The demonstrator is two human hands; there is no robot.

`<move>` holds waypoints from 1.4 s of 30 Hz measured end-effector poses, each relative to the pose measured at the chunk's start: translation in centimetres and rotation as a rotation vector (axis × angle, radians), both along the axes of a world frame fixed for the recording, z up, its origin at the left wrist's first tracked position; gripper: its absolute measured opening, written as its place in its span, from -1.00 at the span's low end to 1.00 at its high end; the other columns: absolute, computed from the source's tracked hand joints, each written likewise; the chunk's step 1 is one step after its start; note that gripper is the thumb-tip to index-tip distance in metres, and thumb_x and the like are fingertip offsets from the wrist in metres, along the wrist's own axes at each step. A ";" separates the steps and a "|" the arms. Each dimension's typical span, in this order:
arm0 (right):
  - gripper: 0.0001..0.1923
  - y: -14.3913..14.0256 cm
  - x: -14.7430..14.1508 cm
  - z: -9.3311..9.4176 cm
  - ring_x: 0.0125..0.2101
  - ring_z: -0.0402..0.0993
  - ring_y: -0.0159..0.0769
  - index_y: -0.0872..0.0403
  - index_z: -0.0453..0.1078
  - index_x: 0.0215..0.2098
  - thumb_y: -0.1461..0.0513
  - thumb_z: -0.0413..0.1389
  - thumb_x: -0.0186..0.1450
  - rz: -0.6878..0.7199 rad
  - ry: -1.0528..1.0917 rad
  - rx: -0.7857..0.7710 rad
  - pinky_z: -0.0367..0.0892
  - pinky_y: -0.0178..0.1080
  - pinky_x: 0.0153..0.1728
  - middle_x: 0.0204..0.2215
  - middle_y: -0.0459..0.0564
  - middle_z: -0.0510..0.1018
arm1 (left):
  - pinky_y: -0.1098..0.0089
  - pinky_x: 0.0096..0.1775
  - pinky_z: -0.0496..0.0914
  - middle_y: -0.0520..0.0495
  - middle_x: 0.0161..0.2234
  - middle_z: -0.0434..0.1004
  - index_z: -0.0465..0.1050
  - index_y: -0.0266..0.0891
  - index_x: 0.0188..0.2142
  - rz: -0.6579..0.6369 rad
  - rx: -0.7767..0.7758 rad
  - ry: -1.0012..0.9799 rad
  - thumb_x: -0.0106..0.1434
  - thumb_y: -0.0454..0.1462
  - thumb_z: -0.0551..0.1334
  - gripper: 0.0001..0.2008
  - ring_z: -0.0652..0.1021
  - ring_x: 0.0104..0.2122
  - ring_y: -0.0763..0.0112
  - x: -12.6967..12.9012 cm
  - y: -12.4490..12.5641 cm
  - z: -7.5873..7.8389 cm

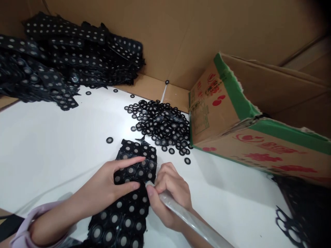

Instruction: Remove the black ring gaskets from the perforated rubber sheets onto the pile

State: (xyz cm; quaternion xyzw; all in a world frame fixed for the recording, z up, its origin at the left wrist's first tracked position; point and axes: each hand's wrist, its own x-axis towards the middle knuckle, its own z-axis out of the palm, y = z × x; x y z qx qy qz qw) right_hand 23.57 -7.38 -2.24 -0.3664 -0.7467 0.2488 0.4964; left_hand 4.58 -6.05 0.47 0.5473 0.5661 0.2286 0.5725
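A black rubber sheet (131,208) of round rings with grey centres lies on the white table, running from the bottom edge to the middle. My left hand (113,179) rests on it, index finger and thumb stretched apart and pressing it down; its other fingers are hidden. My right hand (170,196) is closed around a long pale pen-like tool (191,220) with a whitish, tube-like shaft. The tool's tip meets the sheet's right edge, just beyond my left thumb; its exact shape is too small to tell. Beyond the sheet lies a heap of loose black rings (165,124) with grey centres.
A torn cardboard box (214,103) with green edges stands at the right. Stacked black dotted sheets (85,55) lie at the back left. Perforated black scrap (292,227) sits at lower right. One loose ring (109,140) lies on the white table (51,137). Cardboard walls the back.
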 end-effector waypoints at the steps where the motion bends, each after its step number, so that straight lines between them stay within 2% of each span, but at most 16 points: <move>1: -0.73 0.0 0.0 0.0 -0.57 0.20 -0.38 0.01 0.11 -0.47 0.44 0.07 0.21 0.000 -0.001 0.002 0.17 -0.18 -0.44 -0.64 -0.22 0.28 | 0.13 0.26 0.25 0.17 0.11 0.59 0.53 0.12 0.08 0.012 -0.001 -0.006 0.15 -0.21 0.39 -0.53 0.49 0.17 0.12 0.0 0.0 0.0; 6: -0.74 0.0 -0.1 0.0 -0.56 0.21 -0.40 0.03 0.13 -0.46 0.45 0.08 0.23 0.002 -0.034 -0.013 0.19 -0.20 -0.43 -0.64 -0.21 0.27 | 0.18 0.25 0.28 0.18 0.11 0.60 0.53 0.11 0.08 0.015 -0.002 -0.018 0.15 -0.21 0.40 -0.53 0.48 0.18 0.13 -0.1 0.0 0.0; 11: -0.73 -0.2 -0.1 0.0 -0.49 0.23 -0.36 0.03 0.14 -0.45 0.44 0.08 0.27 0.036 -0.104 -0.012 0.21 -0.20 -0.41 -0.59 -0.18 0.26 | 0.20 0.26 0.27 0.12 0.15 0.56 0.47 0.10 0.15 -0.044 -0.034 -0.045 0.17 -0.16 0.41 -0.47 0.47 0.19 0.14 -0.2 -0.1 0.1; 17: -0.77 0.0 -0.4 -1.2 -0.45 0.24 -0.32 0.03 0.20 -0.43 0.39 0.10 0.33 0.052 -0.143 0.101 0.20 -0.20 -0.39 -0.55 -0.16 0.29 | 0.23 0.24 0.29 0.10 0.10 0.61 0.48 0.06 0.15 -0.027 0.022 -0.044 0.20 -0.15 0.38 -0.50 0.52 0.14 0.13 -0.2 -0.5 0.0; 22: -0.79 -0.1 -0.5 -1.6 -0.42 0.24 -0.29 0.03 0.19 -0.41 0.40 0.09 0.28 0.075 -0.240 0.035 0.16 -0.20 -0.37 -0.54 -0.15 0.29 | 0.21 0.20 0.35 0.06 0.01 0.68 0.52 -0.01 0.13 -0.017 0.054 -0.035 0.24 -0.19 0.34 -0.56 0.59 0.03 0.11 -0.1 -0.7 -0.1; 26: -0.79 -0.4 -0.7 -1.0 -0.40 0.25 -0.26 0.02 0.17 -0.40 0.41 0.06 0.29 0.077 -0.273 -0.069 0.19 -0.17 -0.34 -0.50 -0.12 0.35 | 0.23 0.18 0.37 0.05 0.05 0.65 0.54 -0.01 0.11 -0.024 0.054 -0.063 0.25 -0.18 0.34 -0.59 0.59 0.05 0.12 0.0 -0.7 0.0; 31: -0.78 -0.5 -0.4 -0.2 -0.42 0.30 -0.30 0.01 0.18 -0.42 0.37 0.09 0.32 0.046 -0.114 -0.259 0.23 -0.20 -0.38 -0.49 -0.14 0.32 | 0.19 0.22 0.32 0.09 0.10 0.61 0.53 0.03 0.10 0.017 0.031 -0.082 0.19 -0.16 0.39 -0.54 0.52 0.15 0.08 0.1 -0.6 0.2; 35: -0.75 -0.2 0.1 0.1 -0.51 0.25 -0.37 0.01 0.16 -0.47 0.39 0.10 0.28 0.046 0.076 -0.215 0.19 -0.25 -0.46 -0.57 -0.20 0.24 | 0.16 0.23 0.31 0.12 0.09 0.62 0.54 0.07 0.08 0.037 0.019 -0.066 0.11 -0.23 0.44 -0.50 0.50 0.16 0.08 0.0 -0.3 0.2; 39: -0.75 -0.1 0.1 0.2 -0.53 0.26 -0.37 0.01 0.18 -0.48 0.39 0.10 0.28 0.027 0.131 -0.223 0.19 -0.27 -0.52 -0.59 -0.19 0.24 | 0.09 0.22 0.30 0.10 0.00 0.68 0.64 0.04 -0.09 0.064 -0.031 -0.018 0.09 -0.23 0.45 -0.65 0.54 0.09 0.03 -0.1 -0.1 0.3; 42: -0.76 -0.2 0.0 0.2 -0.53 0.28 -0.37 0.01 0.21 -0.48 0.39 0.12 0.27 0.012 0.141 -0.223 0.19 -0.29 -0.56 -0.57 -0.18 0.26 | 0.12 0.20 0.33 0.06 0.04 0.65 0.59 0.03 -0.04 0.108 -0.043 -0.034 0.13 -0.17 0.42 -0.64 0.53 0.11 0.03 -0.1 -0.6 0.4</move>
